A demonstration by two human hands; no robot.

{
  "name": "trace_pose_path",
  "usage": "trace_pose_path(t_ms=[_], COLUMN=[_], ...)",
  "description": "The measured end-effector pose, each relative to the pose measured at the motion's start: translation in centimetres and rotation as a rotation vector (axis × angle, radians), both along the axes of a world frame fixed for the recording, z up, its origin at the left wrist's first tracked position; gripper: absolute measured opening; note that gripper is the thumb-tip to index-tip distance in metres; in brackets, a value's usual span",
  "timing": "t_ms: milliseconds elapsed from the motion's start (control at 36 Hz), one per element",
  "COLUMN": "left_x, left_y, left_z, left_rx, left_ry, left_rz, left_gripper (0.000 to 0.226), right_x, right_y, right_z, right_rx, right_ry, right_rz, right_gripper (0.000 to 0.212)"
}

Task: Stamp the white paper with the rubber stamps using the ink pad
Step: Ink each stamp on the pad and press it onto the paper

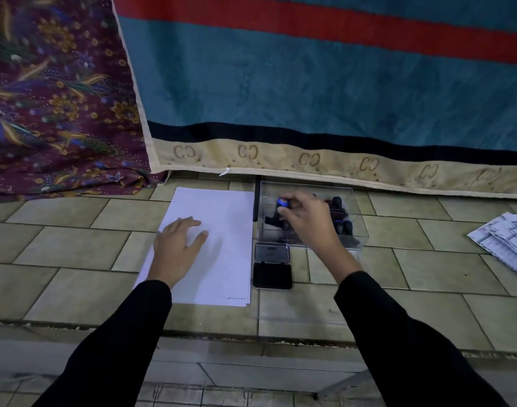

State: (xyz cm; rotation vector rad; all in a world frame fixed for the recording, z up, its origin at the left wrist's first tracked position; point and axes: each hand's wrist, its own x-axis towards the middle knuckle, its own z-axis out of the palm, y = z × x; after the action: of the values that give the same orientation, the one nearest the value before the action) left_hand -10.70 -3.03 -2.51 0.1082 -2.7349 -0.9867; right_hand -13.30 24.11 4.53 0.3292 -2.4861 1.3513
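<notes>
Nearest, two black sleeves (110, 348) reaching forward over a tiled floor (75, 289). Far left, a floral cloth (46, 98) bunched against the edge of a teal and red blanket (310, 83). Then the left hand (178, 245), fingers straight and spread, pressing flat on the white paper (222, 259) and holding nothing. Paper lying flat on the tiles, blank but for a small line of print at the near right corner; looks like more than one sheet. Thin, light, likely to slide on smooth tile and easy to crease, so best pinned under a flat palm, clear of the spot meant for printing. Just right of the sheet, the ink pad (272, 276), lid (272, 252) folded back, dark surface bared and facing up; probably wet, so better steadied by the case rim. Beyond, a clear box (357, 230) with several dark rubber stamps (338, 210) lying inside. Within the box, the right hand (307, 218), fingertips curled round and pinching a blue-topped stamp (282, 203). Small, rigid, probably light; best taken by the knob between thumb and fingers, skin kept off the rubber face. Probably not yet inked, being inside the box. Far right, a fan of printed sheets (504, 242), well apart.
</notes>
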Motion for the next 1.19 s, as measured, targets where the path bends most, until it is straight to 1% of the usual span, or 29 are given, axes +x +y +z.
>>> trace_pose_path(t_ms=[56, 111, 194, 278, 444, 611, 806, 917, 1083, 1194], left_x=[0.8, 1.6, 2.6, 2.8, 2.5, 2.5, 2.5, 2.4, 2.5, 2.4], left_y=[0.8, 1.8, 3.6, 5.0, 6.1, 6.3, 6.5, 6.4, 6.3, 5.0], left_z=[-0.4, -0.9, -1.6, -2.3, -3.2, -3.3, -3.3, -3.4, -3.0, -2.3], left_rx=[0.053, 0.059, -0.05, -0.131, -0.135, -0.124, -0.111, -0.131, -0.131, -0.111], left_ry=[0.065, 0.072, 0.065, 0.069, 0.091, 0.082, 0.057, 0.049, 0.04, 0.103], left_rz=[-0.122, -0.282, -0.464, -0.533, -0.53, -0.502, -0.491, -0.494, -0.518, -0.512], left_gripper=[0.037, 0.047, 0.067, 0.078, 0.076, 0.072, 0.072, 0.069, 0.069, 0.053], right_x=[1.6, 3.1, 4.8, 6.1, 7.4, 7.5, 8.0, 7.5, 8.0, 8.0], right_y=[0.2, 0.3, 0.3, 0.4, 0.2, 0.1, 0.1, 0.0, 0.1, -0.2], right_z=[-0.4, -1.0, -2.0, -2.7, -3.3, -3.9, -4.3, -4.0, -4.4, -4.1], right_rx=[-0.053, -0.054, -0.011, 0.03, 0.154, 0.217, 0.243, 0.206, 0.201, 0.223], right_ry=[-0.02, -0.064, -0.104, -0.082, 0.02, 0.036, 0.026, 0.001, -0.009, -0.021], right_rz=[0.044, 0.082, 0.127, 0.175, 0.252, 0.236, 0.248, 0.209, 0.205, 0.18], right_gripper=[0.027, 0.029, 0.025, 0.024, 0.026, 0.026, 0.023, 0.023, 0.023, 0.026])
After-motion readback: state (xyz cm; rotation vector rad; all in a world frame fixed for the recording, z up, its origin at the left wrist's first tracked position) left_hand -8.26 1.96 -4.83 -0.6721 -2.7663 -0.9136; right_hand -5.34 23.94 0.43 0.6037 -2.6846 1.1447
